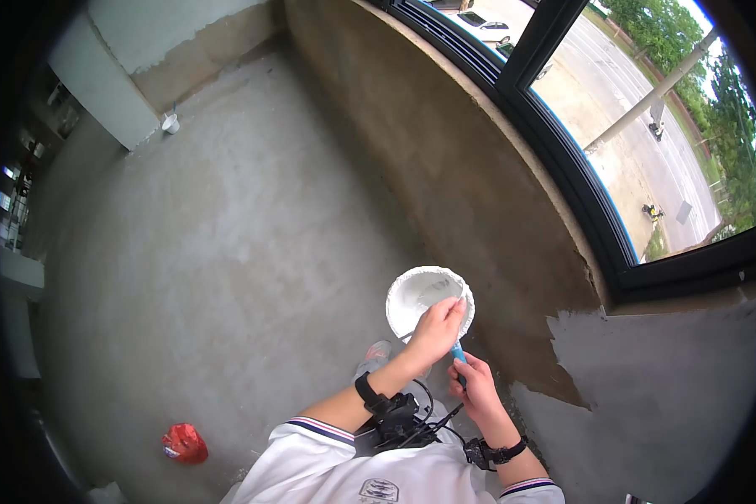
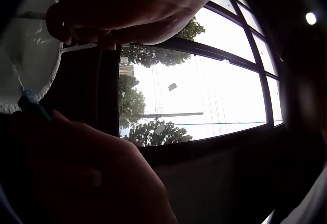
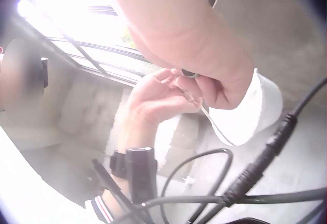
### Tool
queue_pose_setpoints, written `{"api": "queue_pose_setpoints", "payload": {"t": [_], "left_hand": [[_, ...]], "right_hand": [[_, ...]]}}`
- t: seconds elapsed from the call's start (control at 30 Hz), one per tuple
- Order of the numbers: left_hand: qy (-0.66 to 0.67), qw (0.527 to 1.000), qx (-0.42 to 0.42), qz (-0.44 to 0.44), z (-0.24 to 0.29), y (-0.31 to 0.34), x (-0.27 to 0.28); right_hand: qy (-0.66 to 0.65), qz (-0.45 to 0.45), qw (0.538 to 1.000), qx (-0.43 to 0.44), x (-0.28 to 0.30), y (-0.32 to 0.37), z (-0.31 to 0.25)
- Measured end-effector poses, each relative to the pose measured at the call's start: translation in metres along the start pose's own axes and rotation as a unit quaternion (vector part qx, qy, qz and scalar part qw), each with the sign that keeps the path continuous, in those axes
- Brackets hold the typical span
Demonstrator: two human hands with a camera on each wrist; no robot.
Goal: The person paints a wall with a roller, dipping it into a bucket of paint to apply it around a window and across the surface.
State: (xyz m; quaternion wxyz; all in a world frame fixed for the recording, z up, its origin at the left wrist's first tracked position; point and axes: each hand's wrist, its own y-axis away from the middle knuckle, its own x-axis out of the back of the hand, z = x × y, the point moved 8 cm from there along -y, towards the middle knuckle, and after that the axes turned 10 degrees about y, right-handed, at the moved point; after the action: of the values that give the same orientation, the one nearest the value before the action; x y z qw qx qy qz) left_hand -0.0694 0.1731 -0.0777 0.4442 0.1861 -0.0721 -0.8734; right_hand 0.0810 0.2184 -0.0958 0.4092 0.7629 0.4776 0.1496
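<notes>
In the head view a white bucket (image 1: 401, 312) with a rough, crusted rim hangs below my left hand (image 1: 433, 332), whose fingers pinch its thin handle. The left wrist view shows my left hand (image 2: 127, 9) above, holding the white handle (image 2: 79, 47) by the bucket (image 2: 48, 88). My right hand (image 1: 479, 386) grips a tool's blue handle (image 1: 458, 353), which points into the bucket; its far end is partly hidden. In the right wrist view my right hand (image 3: 204, 55) covers most of the tool, with my left hand (image 3: 153, 98) close beside it.
Grey floor (image 1: 227, 252) stretches ahead, bordered by a low brown wall (image 1: 454, 160) under black-framed windows (image 1: 554, 118). A red bag-like item (image 1: 184, 443) lies at lower left; a small white container (image 1: 170, 124) stands near a pillar. Black cables (image 1: 428, 424) hang at my waist.
</notes>
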Motion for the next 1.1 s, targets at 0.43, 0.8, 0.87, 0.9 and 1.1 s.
{"api": "queue_pose_setpoints", "payload": {"t": [0.43,0.8,0.87,0.9,1.1], "left_hand": [[-0.188,0.98,-0.009,-0.064,0.026,0.015,-0.013],[-0.133,0.978,0.114,-0.117,-0.005,0.0,-0.017],[-0.122,0.977,0.126,-0.12,-0.007,-0.002,-0.016],[-0.112,0.979,0.126,-0.116,-0.006,-0.005,-0.018],[-0.101,0.983,0.115,-0.104,0.0,-0.01,-0.022]], "right_hand": [[0.024,-0.057,0.998,-0.027,-0.017,0.037,-0.014],[0.572,0.155,0.802,0.071,0.046,0.008,-0.032],[0.605,0.17,0.774,0.078,0.042,0.007,-0.034],[0.603,0.175,0.775,0.074,0.044,0.005,-0.034],[0.546,0.197,0.787,0.209,0.048,0.025,-0.039]]}}
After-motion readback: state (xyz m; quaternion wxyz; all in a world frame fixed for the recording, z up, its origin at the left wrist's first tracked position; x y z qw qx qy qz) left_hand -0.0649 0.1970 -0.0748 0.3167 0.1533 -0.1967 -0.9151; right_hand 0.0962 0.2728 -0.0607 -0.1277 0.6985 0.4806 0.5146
